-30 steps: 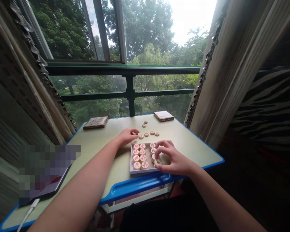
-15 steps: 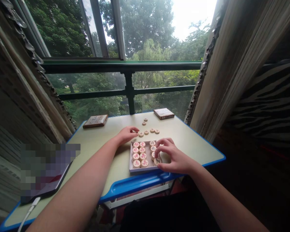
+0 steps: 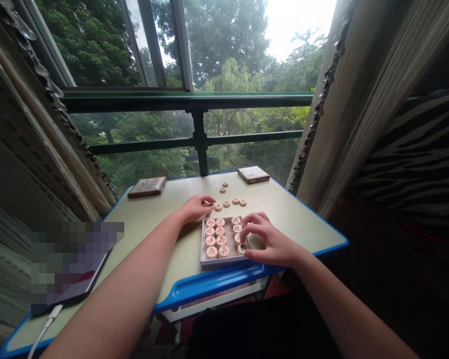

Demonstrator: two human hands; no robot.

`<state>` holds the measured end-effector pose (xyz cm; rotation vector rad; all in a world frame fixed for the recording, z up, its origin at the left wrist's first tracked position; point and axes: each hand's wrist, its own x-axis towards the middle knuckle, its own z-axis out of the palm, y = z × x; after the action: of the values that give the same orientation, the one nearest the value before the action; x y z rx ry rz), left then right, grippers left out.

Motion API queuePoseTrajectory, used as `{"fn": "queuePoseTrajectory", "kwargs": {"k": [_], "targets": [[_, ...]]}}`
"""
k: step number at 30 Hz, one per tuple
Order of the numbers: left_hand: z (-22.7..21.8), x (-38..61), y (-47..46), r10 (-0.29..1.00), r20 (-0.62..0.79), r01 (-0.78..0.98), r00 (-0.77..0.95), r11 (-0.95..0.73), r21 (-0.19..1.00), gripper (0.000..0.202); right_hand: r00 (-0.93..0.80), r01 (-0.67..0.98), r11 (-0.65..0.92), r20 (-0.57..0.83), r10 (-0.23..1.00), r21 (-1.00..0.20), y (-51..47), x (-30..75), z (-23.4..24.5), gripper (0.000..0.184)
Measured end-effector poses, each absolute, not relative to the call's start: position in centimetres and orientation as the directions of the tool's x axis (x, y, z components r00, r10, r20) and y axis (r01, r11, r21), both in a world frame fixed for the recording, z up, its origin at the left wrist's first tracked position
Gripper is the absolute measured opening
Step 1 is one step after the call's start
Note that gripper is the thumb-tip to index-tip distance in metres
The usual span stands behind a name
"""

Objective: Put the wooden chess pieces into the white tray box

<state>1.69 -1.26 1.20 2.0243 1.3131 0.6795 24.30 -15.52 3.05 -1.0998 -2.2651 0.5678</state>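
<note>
A shallow white tray (image 3: 202, 252) lies near the front edge of the pale green table (image 3: 153, 224). It holds several round wooden chess pieces (image 3: 216, 238) with red and dark characters. My right hand (image 3: 266, 240) rests curled over the tray's right side, its fingertips pinching a piece (image 3: 242, 248) with a dark character. My left hand (image 3: 196, 206) lies on the table just behind the tray, fingers closed on a loose piece (image 3: 208, 204). Several more loose pieces (image 3: 230, 200) lie on the table beyond it.
A brown box (image 3: 147, 186) sits at the far left of the table and another flat box (image 3: 253, 174) at the far right. A phone with a white cable (image 3: 45, 326) lies at the near left. Behind the table stand a dark railing (image 3: 198, 139) and window.
The view has shifted slightly. My right hand's fingers have closed in over the dark-character piece in the tray. My left hand has barely moved.
</note>
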Motion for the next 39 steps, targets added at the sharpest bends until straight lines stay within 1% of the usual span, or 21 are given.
{"fn": "queuePoseTrajectory", "kwargs": {"k": [2, 4, 7, 9, 11, 15, 17, 18, 19, 21, 23, 25, 28, 33, 39], "targets": [[1.1, 1.6, -1.1, 0.919, 0.087, 0.592, 0.386, -0.318, 0.74, 0.039, -0.517, 0.557, 0.592, 0.315, 0.796, -0.583, -15.5, 24.4, 2.9, 0.014], [1.0, 1.5, -1.0, 0.914, 0.1, 0.58, 0.393, -0.331, 0.744, 0.039, -0.489, 0.538, 0.608, 0.372, 0.789, -0.584, -15.4, 24.4, 2.7, 0.01], [1.0, 1.5, -0.9, 0.917, 0.128, 0.575, 0.376, -0.34, 0.744, 0.037, -0.319, 0.546, 0.573, 0.481, 0.817, -0.612, -15.0, 24.4, 2.9, 0.011], [1.0, 1.5, -1.0, 0.92, 0.14, 0.563, 0.366, -0.339, 0.754, 0.037, -0.226, 0.554, 0.523, 0.488, 0.843, -0.648, -14.1, 24.3, 3.6, 0.012], [1.1, 1.7, -1.1, 0.917, 0.167, 0.541, 0.362, -0.353, 0.763, 0.036, -0.217, 0.564, 0.493, 0.457, 0.863, -0.663, -12.4, 24.1, 4.8, 0.013], [1.3, 1.9, -1.1, 0.908, 0.258, 0.523, 0.331, -0.403, 0.751, 0.035, -0.271, 0.612, 0.514, 0.45, 0.851, -0.601, -7.4, 23.5, 6.2, 0.012], [1.6, 2.1, -1.2, 0.908, 0.279, 0.517, 0.312, -0.408, 0.752, 0.036, -0.262, 0.639, 0.549, 0.518, 0.814, -0.539, -4.8, 23.6, 5.6, 0.01], [1.8, 2.2, -1.4, 0.908, 0.281, 0.513, 0.311, -0.41, 0.754, 0.036, -0.209, 0.658, 0.54, 0.561, 0.801, -0.525, -3.7, 23.8, 5.0, 0.011], [2.0, 2.3, -1.6, 0.906, 0.28, 0.509, 0.317, -0.412, 0.756, 0.036, -0.138, 0.682, 0.506, 0.588, 0.797, -0.528, -2.8, 24.1, 4.2, 0.013], [2.7, 2.7, -2.4, 0.896, 0.263, 0.505, 0.358, -0.423, 0.752, 0.036, -0.142, 0.712, 0.477, 0.56, 0.816, -0.514, -1.6, 24.9, 2.8, 0.018], [3.3, 3.3, -3.4, 0.87, 0.235, 0.493, 0.434, -0.448, 0.746, 0.036, -0.111, 0.721, 0.447, 0.549, 0.828, -0.53, -1.2, 25.7, 1.9, 0.021], [3.9, 3.9, -4.5, 0.841, 0.174, 0.477, 0.512, -0.447, 0.756, 0.036, -0.077, 0.711, 0.43, 0.547, 0.834, -0.556, -1.2, 26.3, 1.6, 0.023], [4.5, 4.8, -5.8, 0.806, 0.094, 0.458, 0.585, -0.424, 0.782, 0.037, -0.08, 0.7, 0.43, 0.535, 0.841, -0.57, -1.6, 26.5, 1.9, 0.022], [4.9, 4.9, -6.4, 0.797, 0.099, 0.511, 0.596, -0.471, 0.719, 0.029, -0.13, 0.725, 0.444, 0.527, 0.839, -0.527, -1.7, 26.3, 2.0, 0.021], [4.7, 4.7, -6.3, 0.784, 0.064, 0.539, 0.617, -0.481, 0.692, 0.034, -0.139, 0.744, 0.436, 0.522, 0.842, -0.507, -1.6, 26.2, 2.1, 0.021]]}}
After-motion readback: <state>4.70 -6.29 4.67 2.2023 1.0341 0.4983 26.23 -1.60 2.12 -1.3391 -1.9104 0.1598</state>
